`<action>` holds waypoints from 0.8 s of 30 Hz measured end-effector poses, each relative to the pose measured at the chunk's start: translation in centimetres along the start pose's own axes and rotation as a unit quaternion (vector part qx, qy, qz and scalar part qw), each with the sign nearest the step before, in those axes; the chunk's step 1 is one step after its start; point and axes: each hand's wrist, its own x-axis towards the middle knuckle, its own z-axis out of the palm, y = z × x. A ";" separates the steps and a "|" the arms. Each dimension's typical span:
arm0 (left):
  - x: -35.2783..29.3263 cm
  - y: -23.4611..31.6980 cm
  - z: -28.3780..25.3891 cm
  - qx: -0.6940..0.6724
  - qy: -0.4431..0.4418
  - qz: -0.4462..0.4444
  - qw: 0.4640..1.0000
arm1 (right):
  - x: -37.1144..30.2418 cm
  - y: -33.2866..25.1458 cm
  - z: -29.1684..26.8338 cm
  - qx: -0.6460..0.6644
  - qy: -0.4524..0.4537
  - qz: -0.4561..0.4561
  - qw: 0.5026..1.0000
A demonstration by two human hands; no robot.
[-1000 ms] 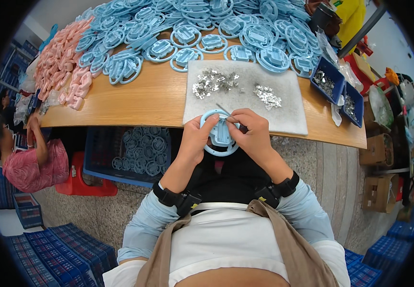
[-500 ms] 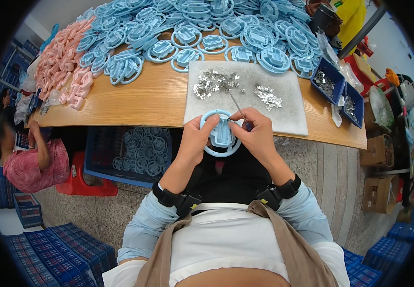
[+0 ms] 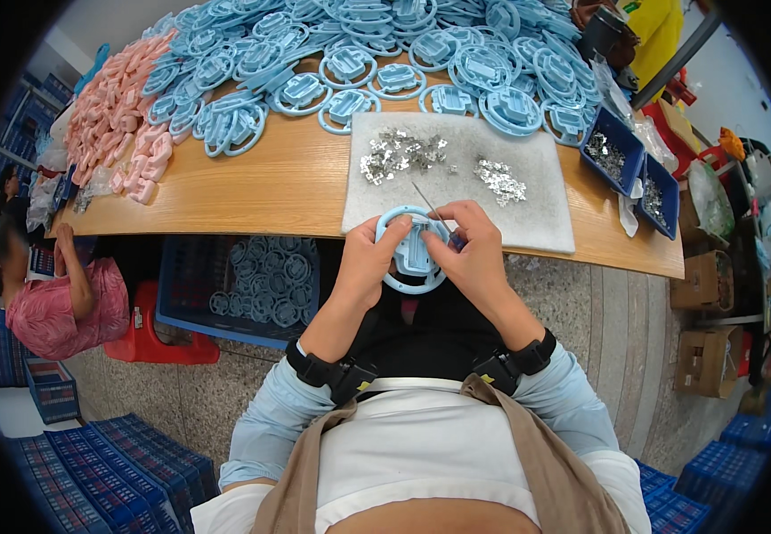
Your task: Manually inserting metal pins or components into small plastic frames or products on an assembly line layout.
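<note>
My left hand [image 3: 366, 258] grips the left side of a light-blue plastic ring part [image 3: 413, 286], its thumb laid over the rim. The part has a boxy centre and is held at the table's front edge, above my lap. My right hand [image 3: 477, 251] is closed around the dark handle of a screwdriver [image 3: 427, 200], whose thin metal shaft points up and left over the white pad. The right thumb and fingertips also press at the ring's right inner side. Whether a small metal piece sits under them is hidden.
A white pad [image 3: 541, 222] carries two heaps of small silver metal pieces [image 3: 501, 182]. Blue ring parts [image 3: 345, 67] and pink parts [image 3: 118, 116] pile up behind. Blue bins [image 3: 612, 151] stand at right. A blue crate [image 3: 225, 325] and a seated person [image 3: 65, 303] are at left.
My right hand has shifted slightly left, its thumb moving further down inside the ring. The screwdriver shaft now leans more to the left. My left hand keeps its hold.
</note>
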 end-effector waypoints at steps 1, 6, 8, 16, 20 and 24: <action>0.0 0.0 0.0 0.007 0.001 0.000 1.000 | -0.1 0.3 0.1 -0.004 0.000 -0.021 1.000; -0.3 0.3 0.0 0.042 0.011 0.004 0.999 | -0.7 1.0 0.4 -0.125 0.006 -0.130 0.984; -0.2 0.0 -0.2 0.046 0.011 0.010 0.999 | -0.8 0.7 0.2 -0.173 0.006 -0.138 0.975; -0.4 -0.3 -0.1 0.080 0.022 0.017 0.996 | -1.0 -0.7 0.0 -0.303 -0.008 -0.140 0.943; -0.7 0.3 0.3 0.047 0.014 0.027 0.998 | -0.9 0.5 0.0 -0.179 0.016 -0.117 0.977; -0.4 -0.1 -0.5 0.064 0.008 0.033 0.997 | -0.8 -0.3 0.0 -0.221 0.015 -0.134 0.966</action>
